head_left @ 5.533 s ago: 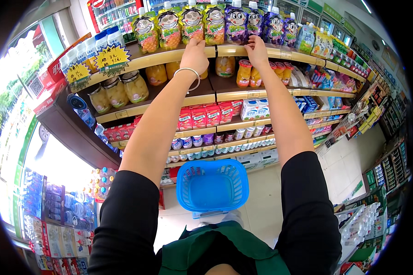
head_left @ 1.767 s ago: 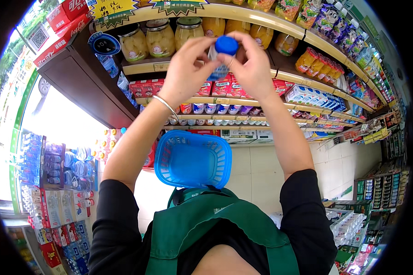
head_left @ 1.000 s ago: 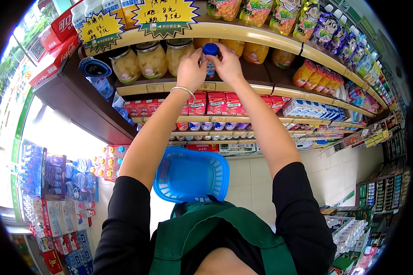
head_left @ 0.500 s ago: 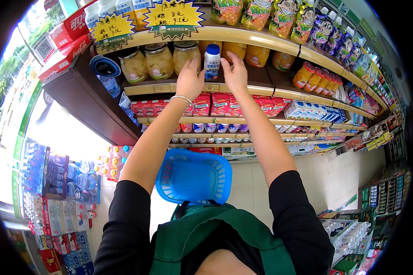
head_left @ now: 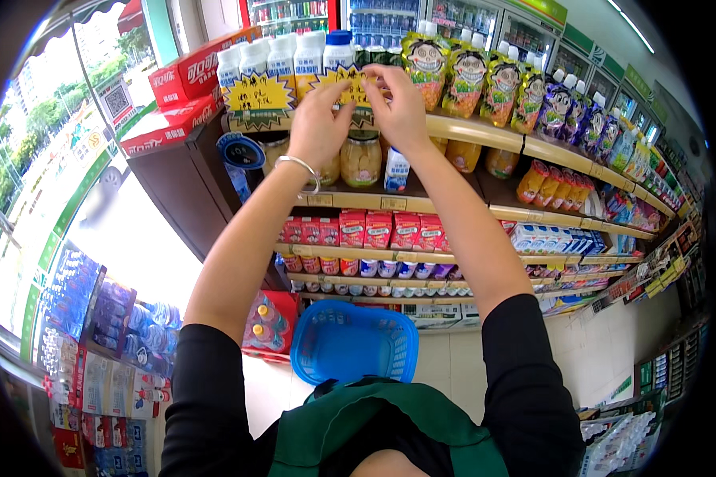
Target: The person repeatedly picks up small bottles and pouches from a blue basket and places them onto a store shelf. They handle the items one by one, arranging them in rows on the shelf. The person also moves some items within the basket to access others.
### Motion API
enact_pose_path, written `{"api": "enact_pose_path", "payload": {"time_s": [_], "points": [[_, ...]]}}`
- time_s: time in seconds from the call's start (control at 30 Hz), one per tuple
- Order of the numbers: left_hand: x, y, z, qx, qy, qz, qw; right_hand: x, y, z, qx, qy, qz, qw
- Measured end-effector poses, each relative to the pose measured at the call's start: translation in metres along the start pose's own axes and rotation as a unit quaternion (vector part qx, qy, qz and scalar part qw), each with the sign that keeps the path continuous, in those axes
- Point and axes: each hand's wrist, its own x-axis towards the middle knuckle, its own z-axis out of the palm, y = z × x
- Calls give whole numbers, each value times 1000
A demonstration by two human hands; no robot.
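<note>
My left hand (head_left: 320,126) and my right hand (head_left: 398,110) are raised side by side before the top shelf's edge, fingers apart. Their fingertips overlap a yellow starburst price sign (head_left: 344,81); whether they touch it I cannot tell. Above that sign stands a white bottle with a blue cap (head_left: 338,49). A white-and-blue bottle (head_left: 396,170) stands on the shelf below, its top hidden by my right hand. Beside it is a glass jar of pale fruit (head_left: 361,161); my left hand and wrist partly cover other jars.
White-capped bottles (head_left: 281,57) and cartoon pouches (head_left: 463,75) line the top shelf. Lower shelves hold red cartons (head_left: 378,230) and small cups. A blue basket (head_left: 354,342) is below, near a red crate of bottles (head_left: 269,326). Red boxes (head_left: 184,75) are stacked at the left.
Both hands have moved up from either side of the white-and-blue bottle to the price sign, leaving that bottle on the shelf. The view has tilted up, showing more of the top shelf and coolers behind.
</note>
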Motion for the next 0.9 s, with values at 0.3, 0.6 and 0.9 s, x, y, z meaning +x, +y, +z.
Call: {"api": "enact_pose_path", "payload": {"time_s": [0.3, 0.6, 0.9], "points": [[96, -30, -17, 107, 1, -23, 994, 106, 38, 28, -119, -208, 183, 953], [92, -36, -11, 56, -21, -85, 995, 98, 46, 40, -146, -211, 231, 939], [93, 7, -21, 29, 46, -48, 997, 115, 28, 17, -102, -122, 84, 984]]}}
